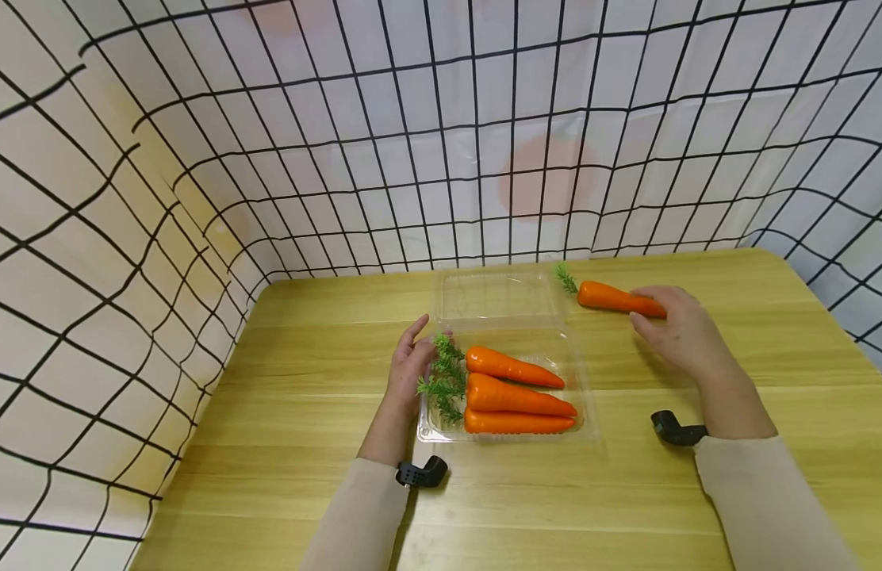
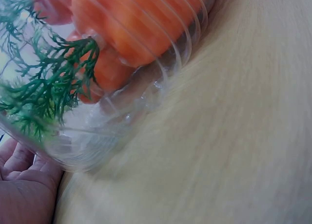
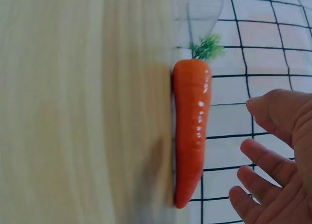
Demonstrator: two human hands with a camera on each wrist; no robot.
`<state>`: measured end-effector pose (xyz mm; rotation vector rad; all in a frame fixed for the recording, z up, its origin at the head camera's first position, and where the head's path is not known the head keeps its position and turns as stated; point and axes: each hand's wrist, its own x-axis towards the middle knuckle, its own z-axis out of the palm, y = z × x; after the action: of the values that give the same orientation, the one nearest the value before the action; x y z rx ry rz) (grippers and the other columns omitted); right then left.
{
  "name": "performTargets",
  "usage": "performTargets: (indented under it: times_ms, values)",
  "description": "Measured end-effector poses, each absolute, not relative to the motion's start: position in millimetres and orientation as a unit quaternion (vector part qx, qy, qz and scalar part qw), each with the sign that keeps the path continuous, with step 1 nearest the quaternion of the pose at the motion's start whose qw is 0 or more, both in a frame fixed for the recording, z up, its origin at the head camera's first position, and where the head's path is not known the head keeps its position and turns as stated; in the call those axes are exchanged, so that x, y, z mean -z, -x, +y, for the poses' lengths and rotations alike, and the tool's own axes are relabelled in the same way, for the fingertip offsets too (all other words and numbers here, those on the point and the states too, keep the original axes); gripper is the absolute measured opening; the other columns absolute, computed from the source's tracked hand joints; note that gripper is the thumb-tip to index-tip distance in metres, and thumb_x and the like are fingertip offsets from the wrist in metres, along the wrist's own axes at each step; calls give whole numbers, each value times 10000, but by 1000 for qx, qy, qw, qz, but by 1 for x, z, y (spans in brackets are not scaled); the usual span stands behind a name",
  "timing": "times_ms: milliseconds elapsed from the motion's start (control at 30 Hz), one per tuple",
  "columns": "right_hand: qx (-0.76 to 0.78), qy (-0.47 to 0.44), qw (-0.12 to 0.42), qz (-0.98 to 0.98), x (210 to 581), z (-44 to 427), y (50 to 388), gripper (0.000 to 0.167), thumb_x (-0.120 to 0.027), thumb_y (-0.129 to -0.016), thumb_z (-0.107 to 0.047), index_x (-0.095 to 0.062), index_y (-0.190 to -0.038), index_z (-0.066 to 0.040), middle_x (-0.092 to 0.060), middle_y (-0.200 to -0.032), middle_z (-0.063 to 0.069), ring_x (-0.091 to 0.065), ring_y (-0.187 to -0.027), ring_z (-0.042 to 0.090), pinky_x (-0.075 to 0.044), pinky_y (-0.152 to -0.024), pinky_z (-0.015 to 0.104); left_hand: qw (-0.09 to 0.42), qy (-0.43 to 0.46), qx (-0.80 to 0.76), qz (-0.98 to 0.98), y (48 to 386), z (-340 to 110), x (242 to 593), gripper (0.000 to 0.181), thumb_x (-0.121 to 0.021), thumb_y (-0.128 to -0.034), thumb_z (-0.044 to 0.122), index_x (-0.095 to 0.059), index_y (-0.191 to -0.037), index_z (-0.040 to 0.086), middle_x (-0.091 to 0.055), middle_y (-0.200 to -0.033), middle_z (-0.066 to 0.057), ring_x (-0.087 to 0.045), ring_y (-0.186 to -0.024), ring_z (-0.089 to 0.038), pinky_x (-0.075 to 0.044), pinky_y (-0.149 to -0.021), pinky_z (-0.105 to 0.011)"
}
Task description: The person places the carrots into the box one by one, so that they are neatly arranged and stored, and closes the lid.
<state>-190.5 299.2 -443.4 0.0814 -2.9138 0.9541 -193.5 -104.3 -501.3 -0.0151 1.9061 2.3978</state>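
Note:
Three orange carrots with green leafy tops lie side by side in a clear plastic box, its lid folded back behind it. At the box's left wall is my left hand, fingers loosely extended beside the leaves; in the left wrist view the fingers sit close against the plastic. A single carrot lies on the table, right of the lid, with its leafy end pointing left. Over its thin end hovers my right hand; the right wrist view shows thumb and fingers spread, apart from the carrot.
The wooden table carries everything. A black wire grid with white sheeting behind it stands along the back and both sides. Each wrist wears a black band, the left band lying near the box's front corner.

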Motion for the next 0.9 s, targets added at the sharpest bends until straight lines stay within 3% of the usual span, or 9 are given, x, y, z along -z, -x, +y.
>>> performTargets:
  times_ms: [433, 633, 900]
  values:
    - [-303, -16, -29, -952, 463, 325, 204, 775, -593, -1009, -441, -261, -1621, -101, -272, -1618, 318, -255, -1452, 575, -235, -1134, 749, 33, 3, -769, 639, 195, -103, 499, 602, -522, -968, 111, -412, -1560, 135, -527, -782, 84, -384, -618, -58, -325, -518, -163]
    - [-301, -15, -40, -953, 466, 326, 204, 747, -584, -1011, -460, -320, -1595, -77, -329, -1566, 345, -304, -1413, 573, -262, -1110, 752, 27, -3, -768, 640, 194, -104, 500, 606, -526, -963, 149, -411, -1558, 131, -510, -758, 85, -374, -605, -54, -329, -512, -163]
    - [-288, -15, -35, -957, 466, 319, 205, 552, -626, -1013, -306, -491, -1460, -12, -545, -1333, 315, -516, -1199, 475, -403, -1031, 682, 29, -7, -771, 636, 194, -105, 504, 649, -529, -934, 179, -392, -1565, 112, -508, -772, 84, -383, -597, -35, -357, -510, -151]
